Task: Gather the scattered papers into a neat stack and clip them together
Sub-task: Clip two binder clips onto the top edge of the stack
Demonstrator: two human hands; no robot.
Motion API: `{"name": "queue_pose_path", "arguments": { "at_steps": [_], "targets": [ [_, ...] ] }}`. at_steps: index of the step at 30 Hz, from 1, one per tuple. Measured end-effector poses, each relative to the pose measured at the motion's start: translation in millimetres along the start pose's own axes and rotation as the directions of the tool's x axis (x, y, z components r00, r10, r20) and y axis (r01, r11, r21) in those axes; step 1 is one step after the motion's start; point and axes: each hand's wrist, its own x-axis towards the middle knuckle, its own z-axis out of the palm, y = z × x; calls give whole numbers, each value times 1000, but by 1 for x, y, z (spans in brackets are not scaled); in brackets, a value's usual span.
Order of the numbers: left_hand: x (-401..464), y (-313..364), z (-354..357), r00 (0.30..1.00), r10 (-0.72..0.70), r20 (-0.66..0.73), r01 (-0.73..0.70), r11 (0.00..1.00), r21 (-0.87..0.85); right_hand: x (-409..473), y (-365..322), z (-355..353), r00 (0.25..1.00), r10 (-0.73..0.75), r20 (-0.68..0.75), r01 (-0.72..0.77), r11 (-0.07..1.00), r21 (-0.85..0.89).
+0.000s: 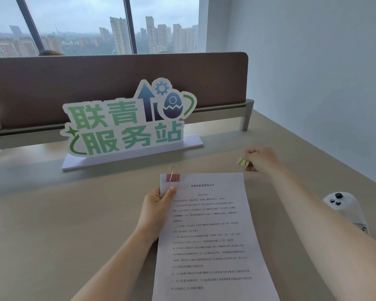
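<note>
A stack of printed papers (211, 235) lies in front of me on the beige desk (74, 224). A pink binder clip (173, 177) with silver handles is clamped on its top left corner. My left hand (159, 207) grips the stack's upper left edge just below that clip, thumb on top of the page. My right hand (262, 159) is beyond the stack's top right corner and pinches a yellow-green binder clip (243, 162) just above the desk.
A standing cut-out sign (126, 122) with green characters stands on a white base behind the papers. A brown desk divider (117, 83) runs along the back. A white controller (345, 209) lies at the right, near my right forearm. The wall is at the right.
</note>
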Motion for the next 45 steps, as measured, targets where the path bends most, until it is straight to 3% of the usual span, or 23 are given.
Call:
{"name": "queue_pose_path", "arguments": {
  "at_steps": [7,13,28,45],
  "targets": [
    [-2,2,0,1000,-5,0,5,1000,-11,-38,-33,2,902,-360,240,374,927,-14],
    [-2,1,0,1000,-2,0,2,1000,-16,-49,-40,18,787,-463,408,534,842,-75],
    [0,-2,-1,1000,16,7,-15,999,-51,-35,-42,19,745,-380,548,514,851,-109],
    [-1,-4,-4,1000,22,-16,-23,996,-84,-30,-33,0,759,-312,572,485,857,-175]
  ]
}}
